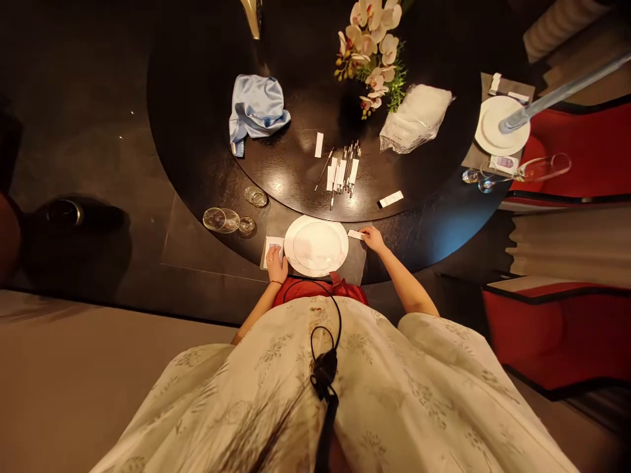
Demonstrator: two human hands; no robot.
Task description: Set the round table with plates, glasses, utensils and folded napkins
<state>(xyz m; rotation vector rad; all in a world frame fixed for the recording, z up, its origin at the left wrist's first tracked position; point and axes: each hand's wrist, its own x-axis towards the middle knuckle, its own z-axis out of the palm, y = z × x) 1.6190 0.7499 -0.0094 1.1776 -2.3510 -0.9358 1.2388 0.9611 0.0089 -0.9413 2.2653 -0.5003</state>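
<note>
A white plate (316,246) with a smaller plate stacked on it sits on a grey placemat (355,263) at the table's near edge. My left hand (276,265) rests with curled fingers on a white packet (270,246) left of the plate. My right hand (372,238) pinches a small white slip (355,234) just right of the plate's rim. A bundle of chopsticks in paper sleeves (344,172) lies beyond the plate on the dark turntable (296,157).
Three empty glasses (227,220) stand left of the plate. A blue cloth (256,108), orchids (372,52), a plastic bag (414,118) and a loose slip (391,198) lie on the turntable. Another place setting (500,125) is at the far right, beside red chairs (566,328).
</note>
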